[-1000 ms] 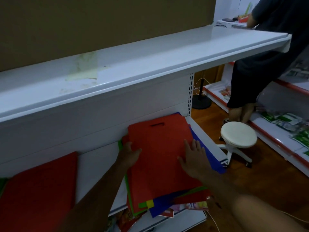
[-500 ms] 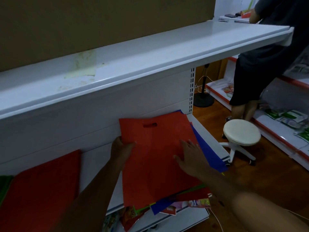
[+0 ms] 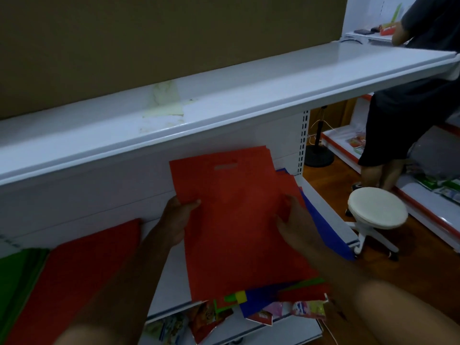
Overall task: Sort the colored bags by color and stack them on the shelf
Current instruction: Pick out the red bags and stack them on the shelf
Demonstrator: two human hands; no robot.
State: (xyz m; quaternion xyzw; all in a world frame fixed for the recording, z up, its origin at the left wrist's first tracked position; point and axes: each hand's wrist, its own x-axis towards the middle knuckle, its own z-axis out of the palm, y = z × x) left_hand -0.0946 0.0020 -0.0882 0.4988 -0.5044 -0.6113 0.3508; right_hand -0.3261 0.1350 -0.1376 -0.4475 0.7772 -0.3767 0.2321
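Both forearms reach forward and slightly up from the bottom of the view toward the lower shelf (image 3: 326, 202). The left hand (image 3: 178, 220) grips the left edge of the top red bag (image 3: 236, 220), its thumb laid over the bag's front and the rest of its fingers hidden behind the sheet. The right hand (image 3: 296, 227) lies on the bag's right side with the fingers (image 3: 290, 202) loosely bent against the red surface; whether they pinch an edge or only press cannot be told.

The red bag between the two hands is tilted, its cut-out handle slot at the far end, above the fingers. Beneath it sits a mixed pile (image 3: 261, 298) on the lower shelf: edges of at least one blue bag (image 3: 326, 227) stick out just right of the right hand, and blue, green, yellow and red edges show below the wrists. Exact counts in the pile cannot be told.

Well left of the left hand lies one red stack (image 3: 82, 277), and beyond it, at the frame's edge, one green stack (image 3: 17, 275).

The upper shelf (image 3: 224, 95) runs above the hands. To the right of the right hand stands one white round stool (image 3: 377, 207), and past it a second person (image 3: 410, 108) at another rack.
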